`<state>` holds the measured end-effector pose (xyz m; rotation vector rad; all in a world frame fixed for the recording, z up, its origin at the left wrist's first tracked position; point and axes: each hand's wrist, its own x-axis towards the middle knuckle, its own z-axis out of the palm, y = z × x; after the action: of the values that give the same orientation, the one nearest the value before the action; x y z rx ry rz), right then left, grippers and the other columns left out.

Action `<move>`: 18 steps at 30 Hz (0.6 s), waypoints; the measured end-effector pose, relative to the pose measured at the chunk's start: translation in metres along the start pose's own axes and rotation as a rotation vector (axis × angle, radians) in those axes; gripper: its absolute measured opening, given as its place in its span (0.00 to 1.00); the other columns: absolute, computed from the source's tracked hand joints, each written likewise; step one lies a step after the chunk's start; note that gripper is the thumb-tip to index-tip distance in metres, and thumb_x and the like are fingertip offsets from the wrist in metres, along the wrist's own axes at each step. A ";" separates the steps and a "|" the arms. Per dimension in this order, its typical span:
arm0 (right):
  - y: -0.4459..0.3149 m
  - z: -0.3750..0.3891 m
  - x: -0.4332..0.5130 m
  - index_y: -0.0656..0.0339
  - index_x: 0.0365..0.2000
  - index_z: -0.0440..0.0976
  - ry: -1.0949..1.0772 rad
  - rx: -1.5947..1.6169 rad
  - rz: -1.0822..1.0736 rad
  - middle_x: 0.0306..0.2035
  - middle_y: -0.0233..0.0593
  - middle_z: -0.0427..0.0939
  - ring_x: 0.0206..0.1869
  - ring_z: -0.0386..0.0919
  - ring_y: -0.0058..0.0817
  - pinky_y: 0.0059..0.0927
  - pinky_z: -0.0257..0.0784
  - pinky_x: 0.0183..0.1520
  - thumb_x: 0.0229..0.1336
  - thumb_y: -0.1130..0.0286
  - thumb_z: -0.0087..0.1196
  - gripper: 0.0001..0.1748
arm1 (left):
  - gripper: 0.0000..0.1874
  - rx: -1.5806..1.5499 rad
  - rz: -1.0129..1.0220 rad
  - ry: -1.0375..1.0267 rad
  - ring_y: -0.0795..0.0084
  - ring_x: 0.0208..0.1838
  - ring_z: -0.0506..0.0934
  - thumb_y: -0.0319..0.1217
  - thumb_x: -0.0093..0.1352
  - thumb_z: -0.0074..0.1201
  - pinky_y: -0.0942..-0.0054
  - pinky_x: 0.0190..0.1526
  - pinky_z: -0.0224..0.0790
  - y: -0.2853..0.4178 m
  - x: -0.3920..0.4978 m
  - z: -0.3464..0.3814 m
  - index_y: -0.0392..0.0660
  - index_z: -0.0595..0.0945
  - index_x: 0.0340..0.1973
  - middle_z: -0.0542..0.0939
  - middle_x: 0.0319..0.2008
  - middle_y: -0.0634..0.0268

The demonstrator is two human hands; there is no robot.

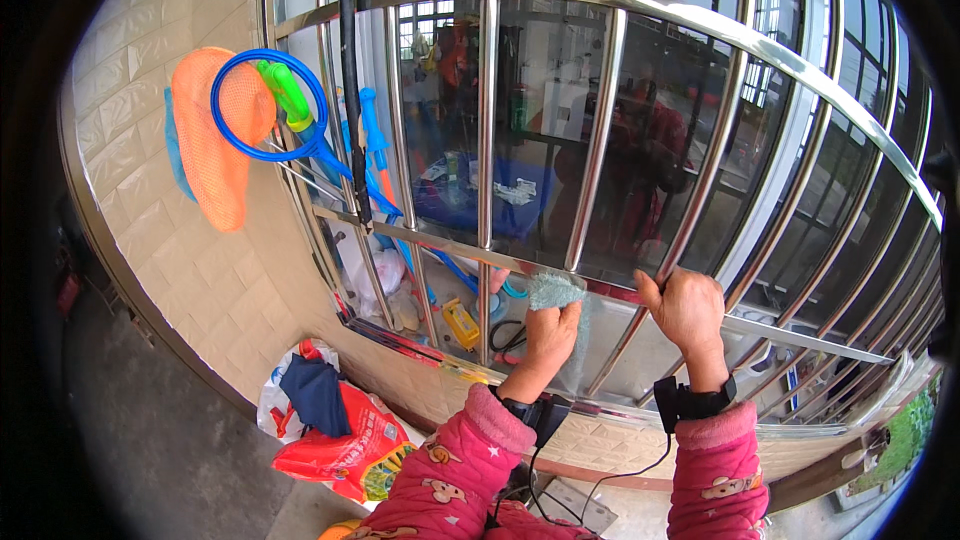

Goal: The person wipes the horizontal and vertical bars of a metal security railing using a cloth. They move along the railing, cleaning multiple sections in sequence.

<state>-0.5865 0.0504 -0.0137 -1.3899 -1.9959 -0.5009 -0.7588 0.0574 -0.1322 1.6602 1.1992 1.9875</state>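
My left hand [552,337] grips a pale green mesh scrubbing cloth [556,291], which lies against the lower horizontal rail [450,241] of a stainless steel window grille. Strands of the cloth hang below the hand. To the right, my right hand [688,309] is closed around an upright steel bar [703,195], near where it crosses the same rail. Both wrists wear black straps with small devices and cables. Behind the bars is dark reflecting window glass [525,120].
At the left, a blue-rimmed net [217,127] with orange mesh sticks out through the bars beside a black pole [351,75]. Inside the grille lie a yellow box [460,324], a plastic bag [379,276] and cords. Below stands a red printed bag [352,442] with dark blue cloth [313,393].
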 end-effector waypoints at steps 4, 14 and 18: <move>0.000 -0.003 0.006 0.60 0.15 0.79 -0.069 0.001 0.047 0.15 0.48 0.75 0.21 0.77 0.46 0.42 0.73 0.28 0.52 0.46 0.57 0.26 | 0.03 0.108 0.387 -0.027 0.59 0.35 0.76 0.24 0.63 0.58 0.62 0.40 0.67 -0.019 0.014 -0.007 0.39 0.80 0.31 0.79 0.29 0.59; 0.006 0.002 0.018 0.60 0.22 0.81 -0.368 0.123 0.160 0.19 0.53 0.76 0.26 0.78 0.51 0.45 0.72 0.31 0.57 0.42 0.51 0.29 | 0.03 0.003 0.281 -0.021 0.54 0.35 0.74 0.24 0.66 0.52 0.61 0.40 0.65 -0.030 0.008 0.004 0.37 0.78 0.31 0.77 0.29 0.55; 0.001 0.005 0.013 0.64 0.17 0.79 -0.258 0.022 0.157 0.17 0.56 0.74 0.25 0.77 0.52 0.45 0.73 0.31 0.56 0.40 0.50 0.34 | 0.04 0.010 0.273 -0.002 0.51 0.37 0.73 0.25 0.66 0.51 0.59 0.41 0.64 -0.038 -0.002 0.003 0.37 0.78 0.31 0.76 0.32 0.53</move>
<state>-0.5900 0.0629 -0.0079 -1.6509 -2.0614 -0.2371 -0.7662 0.0803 -0.1613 1.9186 1.0293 2.1358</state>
